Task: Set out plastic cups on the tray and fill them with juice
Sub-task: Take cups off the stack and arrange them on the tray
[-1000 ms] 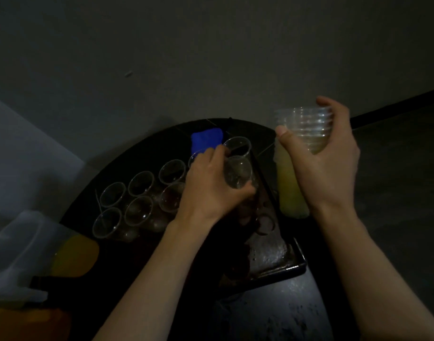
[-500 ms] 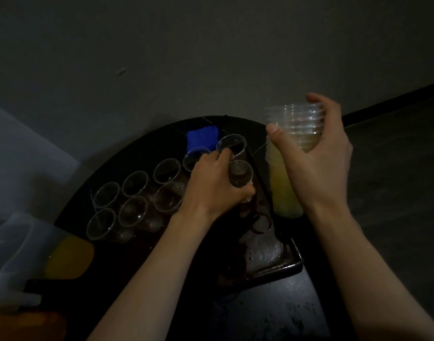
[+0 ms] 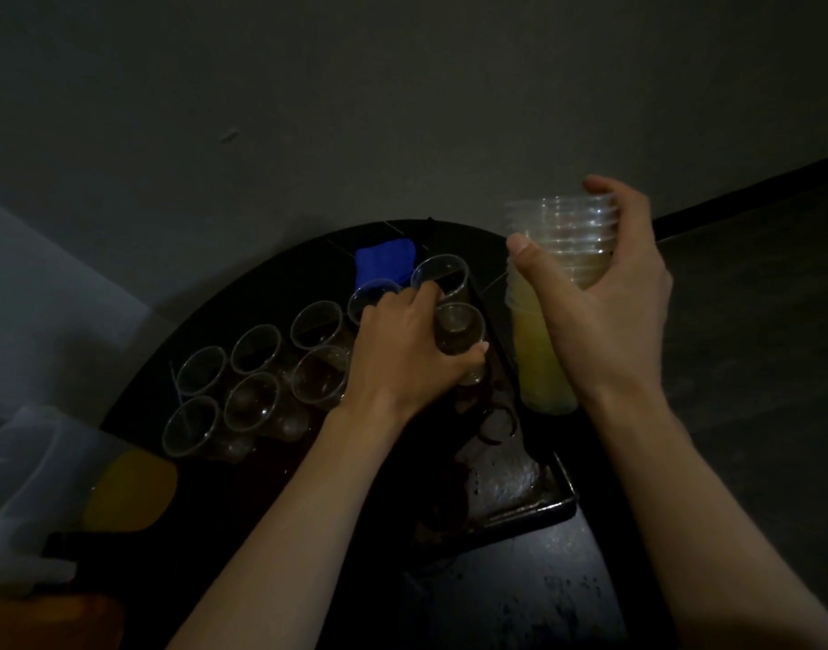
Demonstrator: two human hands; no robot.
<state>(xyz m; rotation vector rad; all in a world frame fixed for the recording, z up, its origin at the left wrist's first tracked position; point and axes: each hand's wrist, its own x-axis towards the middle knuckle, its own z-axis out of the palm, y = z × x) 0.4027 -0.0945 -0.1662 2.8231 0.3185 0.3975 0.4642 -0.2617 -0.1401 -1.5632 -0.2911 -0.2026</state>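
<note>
A dark tray [image 3: 539, 506] lies on a round black table. Several clear plastic cups stand on it in two rows, such as one at the far right [image 3: 442, 274] and one at the near left [image 3: 189, 426]. My left hand [image 3: 402, 354] grips a clear cup [image 3: 459, 337] at the right end of the near row, low on the tray. My right hand [image 3: 604, 302] holds a stack of clear cups [image 3: 562, 227] up in the air to the right of the tray. Behind that hand a container of yellow juice [image 3: 541, 368] stands beside the tray.
A blue cloth [image 3: 384, 260] lies at the table's far edge behind the cups. A translucent jug with orange juice [image 3: 65, 480] stands at the near left. The near part of the tray is wet. A grey wall rises behind the table.
My left hand has lowered the single cup toward the tray at the right end of the near row. The right hand still holds the stack up, shifted slightly left in view.
</note>
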